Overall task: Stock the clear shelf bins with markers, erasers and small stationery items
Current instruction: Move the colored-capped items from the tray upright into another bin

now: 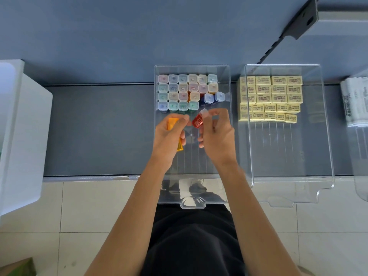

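Observation:
A clear bin (pixel 225 76) on the dark shelf holds several upright small boxes with frosted caps (pixel 183 90) packed in rows at its far end. Over the bin's middle, my left hand (pixel 169 138) grips an orange translucent box (pixel 172 122) that runs through the fist. My right hand (pixel 217 134) pinches a red translucent box (pixel 198 120) by its frosted cap, tilted. Both hands hover just in front of the last row. A second clear bin (pixel 322 136) to the right holds stacked yellow erasers (pixel 270 97).
A white container (pixel 22 126) stands at the left on the shelf. White wrapped packs (pixel 354 100) lie at the far right in another clear bin. A black bracket (pixel 298 22) slants at the upper right. Tiled floor lies below the shelf edge.

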